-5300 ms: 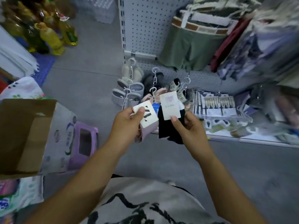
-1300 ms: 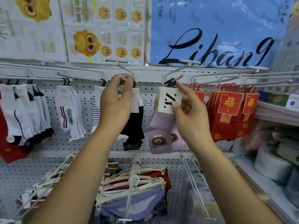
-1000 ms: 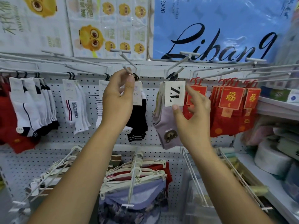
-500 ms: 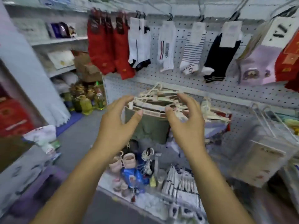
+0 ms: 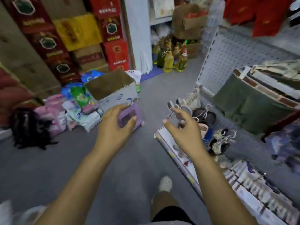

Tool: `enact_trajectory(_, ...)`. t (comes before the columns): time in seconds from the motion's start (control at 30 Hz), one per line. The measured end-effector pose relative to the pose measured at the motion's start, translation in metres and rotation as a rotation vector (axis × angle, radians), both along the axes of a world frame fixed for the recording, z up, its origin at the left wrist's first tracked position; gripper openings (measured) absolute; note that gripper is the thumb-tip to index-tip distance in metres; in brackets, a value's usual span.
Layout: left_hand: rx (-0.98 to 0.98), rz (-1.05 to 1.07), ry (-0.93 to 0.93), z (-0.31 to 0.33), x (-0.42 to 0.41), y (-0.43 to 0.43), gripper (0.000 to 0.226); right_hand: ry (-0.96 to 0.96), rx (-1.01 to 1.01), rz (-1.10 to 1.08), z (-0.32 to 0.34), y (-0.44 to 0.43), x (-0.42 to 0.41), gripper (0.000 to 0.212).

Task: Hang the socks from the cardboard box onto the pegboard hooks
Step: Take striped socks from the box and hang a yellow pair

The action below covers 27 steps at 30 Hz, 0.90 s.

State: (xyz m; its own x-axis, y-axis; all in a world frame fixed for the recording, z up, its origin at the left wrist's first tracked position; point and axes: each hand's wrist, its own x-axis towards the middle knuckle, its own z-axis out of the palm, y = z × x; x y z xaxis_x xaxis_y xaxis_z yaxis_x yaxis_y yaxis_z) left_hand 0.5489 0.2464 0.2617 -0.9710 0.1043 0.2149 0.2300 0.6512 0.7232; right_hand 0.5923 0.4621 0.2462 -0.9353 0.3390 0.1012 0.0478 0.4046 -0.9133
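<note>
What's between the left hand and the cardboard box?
In the head view, only the purple stool, which shows just below the cardboard box and is partly covered by the left hand. The hand holds nothing.

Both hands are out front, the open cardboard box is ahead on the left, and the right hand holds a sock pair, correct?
No: the head view shows the right hand empty, fingers loosely spread. The left hand is out front too, and the open cardboard box is ahead on the left.

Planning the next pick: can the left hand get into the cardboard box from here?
Probably yes: the left hand is empty, the cardboard box stands open-topped ahead of it, and nothing shows between them.
</note>
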Motion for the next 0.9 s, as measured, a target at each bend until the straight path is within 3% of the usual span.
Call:
enact_trajectory(0.33,-0.127,0.219,-0.269,-0.062,-0.049,-0.047,0.049,-0.255,0.067,0.325,-0.074,-0.005,-0.116,0.053)
enact_trajectory(0.63,0.03,0.38,-0.363,-0.079,-0.128,-0.035,0.05,-0.363,0.207,0.589,-0.092,0.011,-0.226,0.055)
enact_trajectory(0.9,0.044,0.479,-0.463,-0.112,-0.2,-0.091,0.052,-0.395,0.251,0.715,-0.101,-0.05,-0.335,0.051)
